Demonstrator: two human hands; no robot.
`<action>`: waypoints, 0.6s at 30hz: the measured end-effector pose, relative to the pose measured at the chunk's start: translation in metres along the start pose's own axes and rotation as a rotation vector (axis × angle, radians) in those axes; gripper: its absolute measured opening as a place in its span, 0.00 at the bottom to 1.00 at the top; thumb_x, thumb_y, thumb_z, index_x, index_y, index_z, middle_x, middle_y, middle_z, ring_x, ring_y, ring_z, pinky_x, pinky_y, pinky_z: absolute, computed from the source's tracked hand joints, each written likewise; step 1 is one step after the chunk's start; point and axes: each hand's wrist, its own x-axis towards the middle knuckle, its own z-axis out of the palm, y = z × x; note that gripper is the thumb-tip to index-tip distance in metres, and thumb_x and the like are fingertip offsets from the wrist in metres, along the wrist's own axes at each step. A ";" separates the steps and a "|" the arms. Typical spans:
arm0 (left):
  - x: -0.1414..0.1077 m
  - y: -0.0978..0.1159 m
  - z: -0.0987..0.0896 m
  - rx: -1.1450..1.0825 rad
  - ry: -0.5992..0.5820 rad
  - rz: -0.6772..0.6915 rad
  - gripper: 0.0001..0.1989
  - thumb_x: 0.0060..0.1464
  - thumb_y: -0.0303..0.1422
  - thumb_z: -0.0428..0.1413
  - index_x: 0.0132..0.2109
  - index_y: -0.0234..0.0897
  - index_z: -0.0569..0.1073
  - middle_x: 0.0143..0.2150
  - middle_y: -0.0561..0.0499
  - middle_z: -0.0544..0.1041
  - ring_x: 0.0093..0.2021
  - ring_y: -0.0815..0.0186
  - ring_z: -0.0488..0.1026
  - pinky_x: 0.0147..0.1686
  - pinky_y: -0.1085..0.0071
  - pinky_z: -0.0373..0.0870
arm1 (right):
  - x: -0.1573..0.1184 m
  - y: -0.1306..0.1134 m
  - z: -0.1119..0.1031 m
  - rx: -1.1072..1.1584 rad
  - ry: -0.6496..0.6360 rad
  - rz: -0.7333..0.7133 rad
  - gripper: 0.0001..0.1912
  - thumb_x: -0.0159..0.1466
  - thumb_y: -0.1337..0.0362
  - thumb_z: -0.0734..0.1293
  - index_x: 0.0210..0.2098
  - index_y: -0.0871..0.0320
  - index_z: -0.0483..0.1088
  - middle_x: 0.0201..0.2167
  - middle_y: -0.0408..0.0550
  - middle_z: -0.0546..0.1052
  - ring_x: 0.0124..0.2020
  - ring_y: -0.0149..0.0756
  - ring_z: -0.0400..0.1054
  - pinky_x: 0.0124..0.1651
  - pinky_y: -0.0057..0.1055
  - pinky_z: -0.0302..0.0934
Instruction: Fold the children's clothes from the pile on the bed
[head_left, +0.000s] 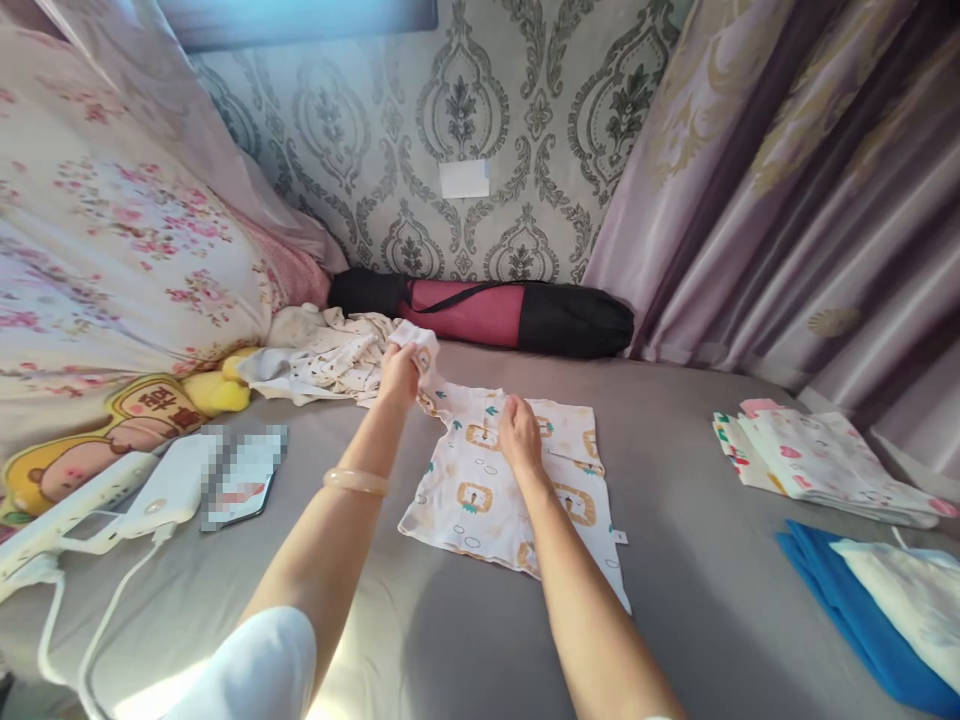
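Note:
A small white shirt (pixel 480 520) with orange-brown animal prints lies spread on the grey bed sheet. My left hand (pixel 402 372) grips the shirt's left sleeve and holds it raised above the sheet, its fingers closed around the cloth. My right hand (pixel 519 432) rests on the upper middle of the shirt, fingers stretched out and pointing away from me; part of them is hidden behind the hand. A small white tag sticks out at the shirt's right side. My left wrist wears a pale bangle (pixel 356 482).
Crumpled clothes (pixel 330 350) lie beyond my left hand. A maroon-and-black long bag (pixel 465 312) runs along the wall. To the left are a phone (pixel 244 478), a white power bank (pixel 169 490) and a power strip (pixel 82 510). Folded clothes (pixel 832 455) and a blue cloth (pixel 847 600) lie right.

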 end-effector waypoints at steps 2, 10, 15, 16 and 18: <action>-0.018 -0.008 0.020 -0.028 -0.114 0.042 0.14 0.48 0.31 0.55 0.44 0.37 0.69 0.38 0.51 0.77 0.42 0.62 0.75 0.47 0.65 0.70 | 0.005 -0.002 -0.004 0.258 0.003 0.141 0.24 0.70 0.57 0.50 0.53 0.60 0.70 0.54 0.57 0.75 0.56 0.41 0.68 0.59 0.36 0.59; -0.100 -0.029 0.062 0.410 -0.726 0.036 0.31 0.51 0.41 0.60 0.61 0.39 0.65 0.61 0.44 0.69 0.61 0.55 0.65 0.59 0.61 0.62 | 0.018 0.003 -0.021 1.138 -0.092 0.652 0.33 0.69 0.44 0.39 0.49 0.55 0.65 0.41 0.57 0.78 0.44 0.43 0.75 0.46 0.45 0.70; -0.099 -0.038 0.032 0.871 -0.423 0.052 0.25 0.56 0.31 0.51 0.61 0.36 0.66 0.59 0.43 0.71 0.51 0.58 0.71 0.55 0.61 0.66 | 0.024 0.011 -0.027 1.249 -0.001 0.763 0.34 0.67 0.39 0.43 0.50 0.55 0.66 0.40 0.55 0.77 0.44 0.43 0.74 0.46 0.44 0.70; -0.096 -0.040 0.024 0.967 -0.342 0.071 0.25 0.54 0.29 0.51 0.59 0.35 0.67 0.57 0.42 0.71 0.52 0.57 0.71 0.55 0.60 0.65 | 0.024 0.012 -0.027 1.259 0.009 0.779 0.32 0.67 0.39 0.47 0.49 0.55 0.66 0.39 0.54 0.77 0.42 0.42 0.74 0.45 0.43 0.70; -0.091 -0.047 0.007 1.146 -0.247 0.089 0.25 0.51 0.27 0.52 0.58 0.35 0.68 0.54 0.41 0.72 0.54 0.54 0.68 0.56 0.59 0.64 | 0.025 0.012 -0.026 1.254 0.041 0.805 0.23 0.67 0.44 0.55 0.45 0.56 0.67 0.35 0.51 0.77 0.39 0.39 0.75 0.43 0.39 0.71</action>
